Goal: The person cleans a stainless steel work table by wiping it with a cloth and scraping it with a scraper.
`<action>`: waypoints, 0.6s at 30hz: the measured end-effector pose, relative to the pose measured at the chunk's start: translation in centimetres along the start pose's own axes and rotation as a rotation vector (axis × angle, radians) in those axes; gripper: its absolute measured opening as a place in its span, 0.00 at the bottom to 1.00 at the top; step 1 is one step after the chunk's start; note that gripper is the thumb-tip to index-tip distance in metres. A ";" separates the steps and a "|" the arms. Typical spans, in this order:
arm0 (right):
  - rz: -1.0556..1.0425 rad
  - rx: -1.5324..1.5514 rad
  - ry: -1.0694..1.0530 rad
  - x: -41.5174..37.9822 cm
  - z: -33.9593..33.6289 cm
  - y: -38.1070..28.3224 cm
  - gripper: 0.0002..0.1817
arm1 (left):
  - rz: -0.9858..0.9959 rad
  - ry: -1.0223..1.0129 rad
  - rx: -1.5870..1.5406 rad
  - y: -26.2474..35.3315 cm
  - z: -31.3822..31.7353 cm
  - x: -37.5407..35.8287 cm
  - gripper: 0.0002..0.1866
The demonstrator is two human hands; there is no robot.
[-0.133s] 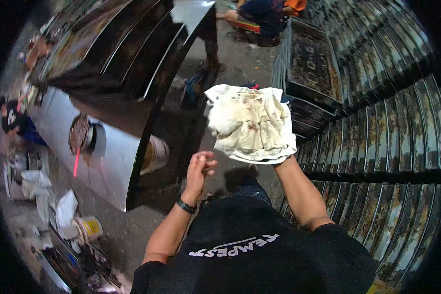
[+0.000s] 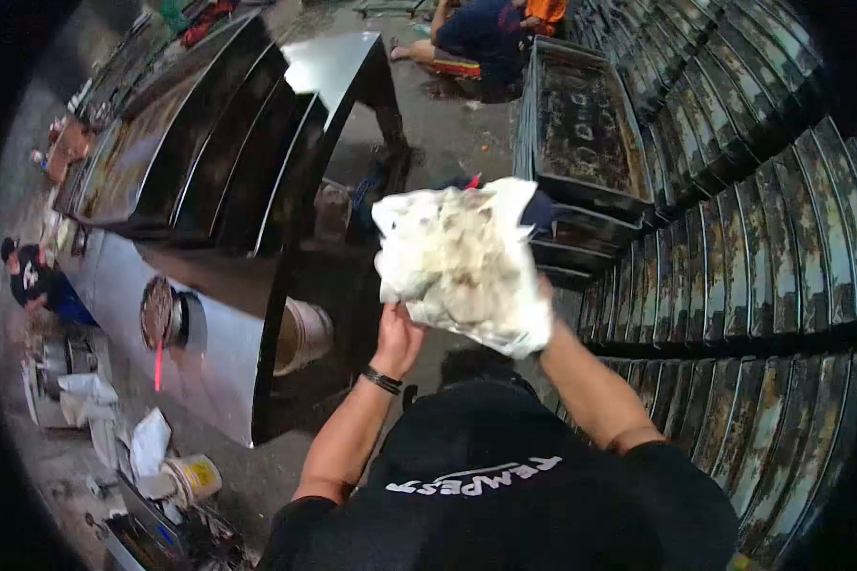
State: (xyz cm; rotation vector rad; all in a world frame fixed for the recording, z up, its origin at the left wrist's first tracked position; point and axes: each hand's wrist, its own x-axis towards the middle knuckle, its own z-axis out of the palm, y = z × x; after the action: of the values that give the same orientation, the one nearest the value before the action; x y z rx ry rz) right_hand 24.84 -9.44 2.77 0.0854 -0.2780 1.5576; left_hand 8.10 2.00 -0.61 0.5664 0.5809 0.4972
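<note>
A folded whitish cloth (image 2: 462, 257), stained brown in the middle, is held out in front of my body, its surface slightly blurred. My right hand (image 2: 546, 309) grips it at the right edge, with most of the fingers hidden behind and under the cloth. At the lower left corner, my left hand (image 2: 402, 335) meets the cloth. Its fingertips go behind the edge and are partly hidden. A dark band circles my left wrist.
To the left is a metal table (image 2: 209, 352) bearing a round dark container (image 2: 159, 314) with a red stick and several upright trays (image 2: 229, 143). A bucket (image 2: 305, 333) stands beneath. Stacked dark trays (image 2: 733, 257) line the right. A person (image 2: 481, 43) sits ahead; another (image 2: 38, 276) is far left.
The cloth has shifted left, tilted and come down a little with my right hand. My left hand, apart from it before, has risen to its lower left corner.
</note>
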 end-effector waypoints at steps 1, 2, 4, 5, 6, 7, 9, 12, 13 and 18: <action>-0.272 -0.769 0.165 -0.4 2.2 -1.4 0.40 | 0.085 -0.234 -0.129 -1.2 7.5 4.1 0.28; -0.398 -1.540 0.563 -0.7 4.3 -2.8 0.41 | 0.059 -0.312 -0.132 -4.7 8.1 7.1 0.28; -0.574 -1.886 0.640 -0.3 4.3 -5.4 0.43 | 0.029 -0.779 -0.526 -5.3 15.1 8.1 0.28; -0.622 -1.866 0.713 -0.2 4.5 -6.6 0.41 | 0.145 -0.478 0.115 -6.0 15.0 8.4 0.29; -0.650 -1.760 0.723 0.0 3.3 -7.8 0.41 | 0.088 -0.448 0.058 -4.9 16.5 7.5 0.30; -0.678 -1.648 0.726 0.6 2.0 -9.1 0.40 | 0.039 -0.416 0.006 -3.5 18.1 6.7 0.31; -0.675 -1.334 0.919 2.2 -0.4 -12.0 0.39 | -0.115 -0.439 -0.026 -1.9 19.5 7.4 0.36; -0.325 0.018 0.656 3.3 -3.6 -18.1 0.28 | 0.071 -0.445 0.497 -2.0 18.1 12.4 0.36; -0.383 -0.191 0.623 4.8 -4.8 -19.5 0.23 | 0.044 -0.381 0.475 -1.0 17.9 14.1 0.36; -0.356 -0.372 0.572 12.4 -5.2 -27.4 0.24 | 0.362 -0.083 0.770 3.9 15.9 25.2 0.31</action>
State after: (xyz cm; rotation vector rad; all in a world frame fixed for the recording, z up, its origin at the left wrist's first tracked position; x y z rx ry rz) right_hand 52.56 3.30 3.92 -0.5668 -0.0856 1.0986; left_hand 35.35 13.83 3.62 1.4361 0.5850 0.5810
